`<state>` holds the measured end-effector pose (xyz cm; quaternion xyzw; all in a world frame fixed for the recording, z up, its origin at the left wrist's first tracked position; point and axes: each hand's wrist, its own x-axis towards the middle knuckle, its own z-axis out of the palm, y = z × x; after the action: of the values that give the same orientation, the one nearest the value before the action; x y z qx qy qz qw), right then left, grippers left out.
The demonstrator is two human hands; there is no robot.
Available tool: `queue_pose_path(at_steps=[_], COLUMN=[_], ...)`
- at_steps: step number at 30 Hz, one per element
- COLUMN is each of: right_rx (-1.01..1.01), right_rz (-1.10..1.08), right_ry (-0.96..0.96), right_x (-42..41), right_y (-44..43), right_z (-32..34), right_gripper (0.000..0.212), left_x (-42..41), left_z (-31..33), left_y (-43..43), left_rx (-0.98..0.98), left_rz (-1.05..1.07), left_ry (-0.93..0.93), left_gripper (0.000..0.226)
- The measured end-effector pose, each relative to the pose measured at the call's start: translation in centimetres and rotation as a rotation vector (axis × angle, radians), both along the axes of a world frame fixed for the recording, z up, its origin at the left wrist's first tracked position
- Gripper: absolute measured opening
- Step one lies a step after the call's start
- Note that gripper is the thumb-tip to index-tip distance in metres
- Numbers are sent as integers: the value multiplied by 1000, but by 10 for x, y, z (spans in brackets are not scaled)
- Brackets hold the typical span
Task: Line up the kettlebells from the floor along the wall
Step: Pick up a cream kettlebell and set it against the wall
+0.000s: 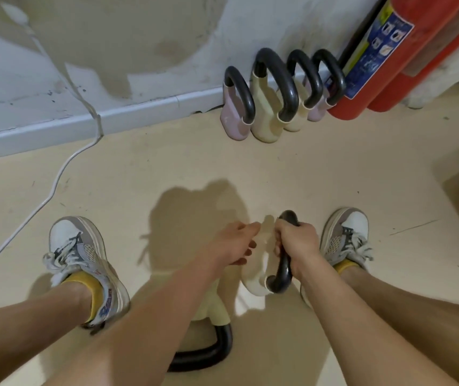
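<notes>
Kettlebells stand in a row of four at upper centre of the frame, against the skirting of the wall: from left to right we see a pink kettlebell, a large cream kettlebell, a smaller cream kettlebell and a second pink kettlebell, each with a dark looped handle. The rightmost one touches a red fire extinguisher that leans at upper right, with another red cylinder behind it.

At lower centre, our right hand is closed around the dark handle of a cream kettlebell in hand, between the two shoes. Our left hand sits just beside it, fingers loosely curled and pressed to the cream body; we cannot tell whether it truly grips. Whether this kettlebell is on the floor or lifted off it, we cannot tell.

Lower still, partly hidden by the left forearm, a further kettlebell lies on the floor. A white cable runs down the wall and across the floor at left.
</notes>
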<state>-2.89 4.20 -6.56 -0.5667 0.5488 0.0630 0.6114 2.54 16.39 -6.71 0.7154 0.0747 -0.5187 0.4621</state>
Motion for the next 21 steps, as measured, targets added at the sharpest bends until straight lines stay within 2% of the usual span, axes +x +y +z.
queue_pose_path(at_steps=[2, 6, 9, 11, 12, 14, 16, 18, 21], right_rx=[132, 253, 422, 469, 465, 352, 222, 200, 161], right_rz=[-124, -25, 70, 188, 210, 168, 11, -92, 17], right_ry=[-31, -99, -78, -46, -38, -24, -26, -67, -56], right_x=[-10, -21, -32, -46, -49, -47, -39, -25, 0], right_y=[3, 33, 15, 5, 7, 22, 39, 49, 48], right_z=[-4, -15, -10, -6, -4, -4, -9, -10, -5], right_gripper=[20, 11, 13, 18, 14, 9, 10, 9, 11], left_x=[-17, -28, -21, -16, -16, -20, -24, -22, -6], left_z=[-6, -18, -23, -19, -19, -17, -20, -24, -28], left_y=[-25, -43, -40, -40, -40, -37, -33, -32, -31], left_rx=[-85, -2, 29, 55, 45, -12, -74, -102, -152], left_rz=[39, 138, 6, -67, -61, -11, 86, 215, 392], left_ry=[13, -75, -117, -155, -119, 70, 240, 329, 372], left_gripper=[41, 32, 29, 43, 52, 61, 63, 63, 51])
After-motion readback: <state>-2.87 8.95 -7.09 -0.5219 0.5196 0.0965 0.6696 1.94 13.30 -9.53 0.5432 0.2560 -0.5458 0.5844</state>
